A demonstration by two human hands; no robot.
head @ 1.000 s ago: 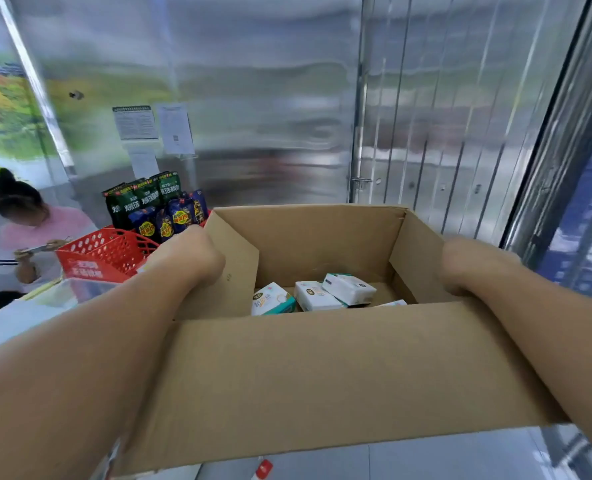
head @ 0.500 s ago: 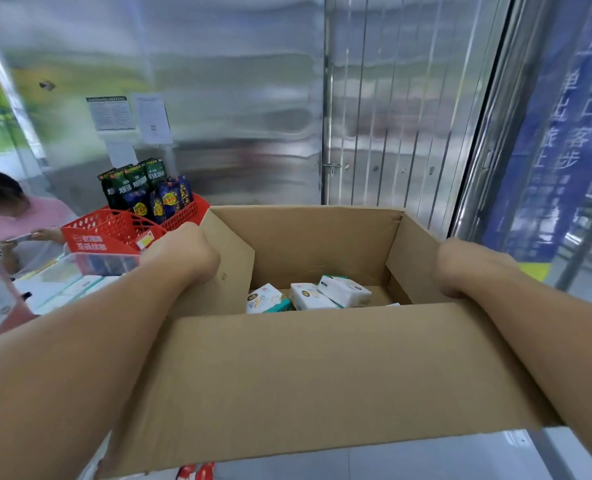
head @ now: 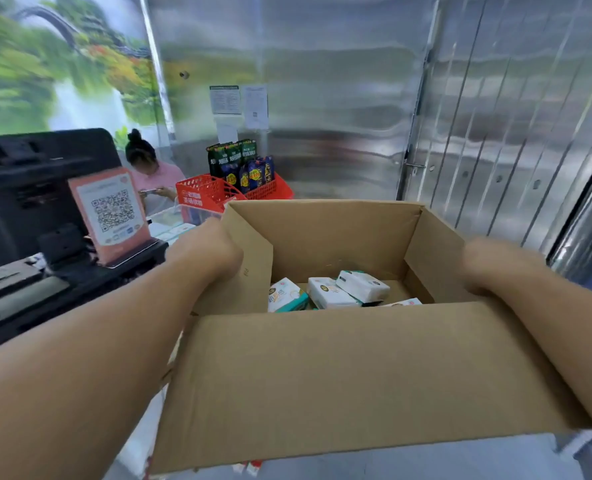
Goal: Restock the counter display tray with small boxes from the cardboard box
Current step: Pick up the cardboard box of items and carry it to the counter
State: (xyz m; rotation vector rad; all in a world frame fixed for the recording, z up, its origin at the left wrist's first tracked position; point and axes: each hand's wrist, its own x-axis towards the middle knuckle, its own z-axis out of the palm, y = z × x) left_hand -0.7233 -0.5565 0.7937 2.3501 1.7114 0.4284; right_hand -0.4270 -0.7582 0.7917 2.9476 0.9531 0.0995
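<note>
An open cardboard box (head: pixel 343 375) fills the middle of the view, held up in front of me with its flaps raised. My left hand (head: pixel 208 251) grips the box's left side flap and my right hand (head: pixel 488 265) grips its right side. Several small white boxes (head: pixel 332 292) with teal edges lie loose at the bottom of it. A clear display tray (head: pixel 173 220) holding white packs sits on the counter just past my left hand, mostly hidden by it.
Red baskets (head: pixel 211 194) with dark snack bags (head: pixel 239 164) stand behind the tray. A QR code sign (head: pixel 111 209) and a black register (head: pixel 28 188) are on the left. A seated person in pink (head: pixel 152 174) looks at a phone. Metal walls rise behind and right.
The view has swung left, bringing the register and QR sign into sight. Both hands keep the same hold on the box, and the small boxes inside have not shifted.
</note>
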